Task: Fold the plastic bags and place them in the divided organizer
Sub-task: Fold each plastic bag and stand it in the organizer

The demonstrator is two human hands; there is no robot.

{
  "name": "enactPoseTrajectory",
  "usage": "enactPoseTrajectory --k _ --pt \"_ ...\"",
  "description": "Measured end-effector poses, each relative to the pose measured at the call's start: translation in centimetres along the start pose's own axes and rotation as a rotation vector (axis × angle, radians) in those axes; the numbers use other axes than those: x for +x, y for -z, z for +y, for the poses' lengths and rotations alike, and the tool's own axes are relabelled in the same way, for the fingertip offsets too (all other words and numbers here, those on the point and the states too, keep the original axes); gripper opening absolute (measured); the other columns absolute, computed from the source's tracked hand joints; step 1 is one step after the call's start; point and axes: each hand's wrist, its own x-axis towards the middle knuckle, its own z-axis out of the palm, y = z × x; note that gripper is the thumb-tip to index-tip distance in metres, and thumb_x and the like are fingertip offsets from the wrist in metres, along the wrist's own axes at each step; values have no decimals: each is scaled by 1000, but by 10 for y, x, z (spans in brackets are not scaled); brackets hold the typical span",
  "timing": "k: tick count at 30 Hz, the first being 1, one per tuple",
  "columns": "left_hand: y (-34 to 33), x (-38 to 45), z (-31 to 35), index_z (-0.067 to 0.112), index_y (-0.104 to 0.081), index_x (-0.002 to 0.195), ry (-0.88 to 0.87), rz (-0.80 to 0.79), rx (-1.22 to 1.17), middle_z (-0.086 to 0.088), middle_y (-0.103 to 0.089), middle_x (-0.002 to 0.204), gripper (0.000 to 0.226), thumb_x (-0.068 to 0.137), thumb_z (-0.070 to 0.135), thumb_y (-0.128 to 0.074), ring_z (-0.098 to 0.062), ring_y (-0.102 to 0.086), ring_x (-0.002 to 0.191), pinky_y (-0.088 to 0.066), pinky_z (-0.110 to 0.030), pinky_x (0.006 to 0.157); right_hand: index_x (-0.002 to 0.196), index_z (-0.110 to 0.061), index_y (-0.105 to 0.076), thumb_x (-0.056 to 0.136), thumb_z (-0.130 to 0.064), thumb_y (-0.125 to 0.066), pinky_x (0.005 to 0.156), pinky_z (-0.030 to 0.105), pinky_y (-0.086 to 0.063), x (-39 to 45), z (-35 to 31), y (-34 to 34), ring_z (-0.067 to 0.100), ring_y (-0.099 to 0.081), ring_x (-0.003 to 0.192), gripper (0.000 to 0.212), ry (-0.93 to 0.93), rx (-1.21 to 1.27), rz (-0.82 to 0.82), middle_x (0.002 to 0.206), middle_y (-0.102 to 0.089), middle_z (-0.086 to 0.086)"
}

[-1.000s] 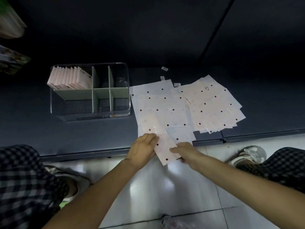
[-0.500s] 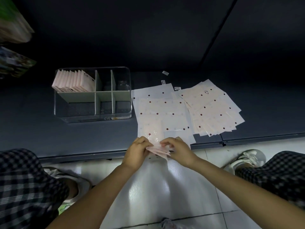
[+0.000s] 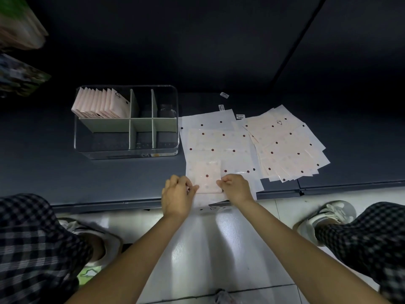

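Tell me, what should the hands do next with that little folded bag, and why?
Probably lift the folded bag and stand it in the clear organizer. It already looks folded small, pinched at its near corners by the left hand and right hand. A row of folded bags stands upright in the organizer's back-left compartment, so it likely joins them there.

Dark shelf board [image 3: 54, 172], glossy white tile floor [image 3: 219, 249], dim light.

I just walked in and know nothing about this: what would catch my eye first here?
Two bare hands, left hand and right hand, pinch a small folded bag at the dark platform's near edge. Behind it spread dotted flat bags. At left, a clear organizer holds a row of folded bags upright in its back-left compartment.
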Motion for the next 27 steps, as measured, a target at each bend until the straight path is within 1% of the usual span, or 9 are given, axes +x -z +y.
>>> enactPoseTrajectory --k 4,6,10,12,14,18,20,23,27 --pt "8 -3 1 14 -65 93 -412 74 131 -4 -61 106 22 76 21 -77 -27 -58 92 -45 -37 76 81 5 -66 89 -22 -60 66 26 -37 6 -3 0 21 -54 75 28 -69 6 -41 73 -58 8" --pt "9 -3 0 18 -70 90 -594 51 202 -1 -67 106 26 68 22 -83 -24 -64 93 -49 -37 83 89 5 -66 88 -22 -61 70 28 -41 7 -5 1 27 -60 89 27 -86 -4 -56 88 -66 15" --pt "10 -7 -3 22 -73 91 -639 36 225 5 -70 100 28 66 26 -85 -16 -67 91 -46 -34 93 107 -4 -57 87 -23 -64 84 25 -37 8 -13 6 25 -55 113 29 -164 87 -48 119 -60 8" --pt "13 -4 -4 23 -73 90 -668 68 245 7 -70 96 28 66 26 -85 -15 -66 88 -43 -34 92 87 -8 -56 86 -20 -64 79 25 -37 10 -16 10 29 -57 108 15 -201 115 -79 100 -58 10" --pt "17 0 -2 22 -73 86 -708 111 259 7 -71 90 26 63 23 -86 -17 -66 82 -37 -31 88 62 -14 -40 86 -17 -64 70 23 -32 11 -19 14 28 -56 85 34 -227 131 -123 77 -46 9" --pt "23 8 1 21 -74 80 -783 215 250 9 -71 82 23 63 14 -86 -17 -67 77 -37 -30 82 63 -14 -40 88 -18 -62 54 24 -28 9 -24 24 16 -37 58 33 -255 180 -190 72 -42 7" --pt "26 12 3 20 -75 81 -802 253 227 8 -71 80 24 62 8 -85 -17 -67 76 -38 -29 81 77 -12 -50 89 -21 -61 60 22 -35 5 -27 30 14 -44 67 18 -226 254 -131 82 -48 4" --pt "31 17 7 17 -74 82 -799 274 221 5 -71 77 28 58 2 -78 -18 -68 76 -36 -28 79 105 -14 -53 90 -31 -59 78 30 -42 -5 -29 32 19 -52 91 23 -27 199 37 97 -56 0" --pt "41 22 22 17 -72 76 -765 325 180 4 -68 71 24 59 3 -83 -19 -66 71 -34 -27 73 108 -16 -65 83 -35 -68 82 35 -43 -23 -33 31 23 -55 101 31 635 -392 289 107 -64 -1"
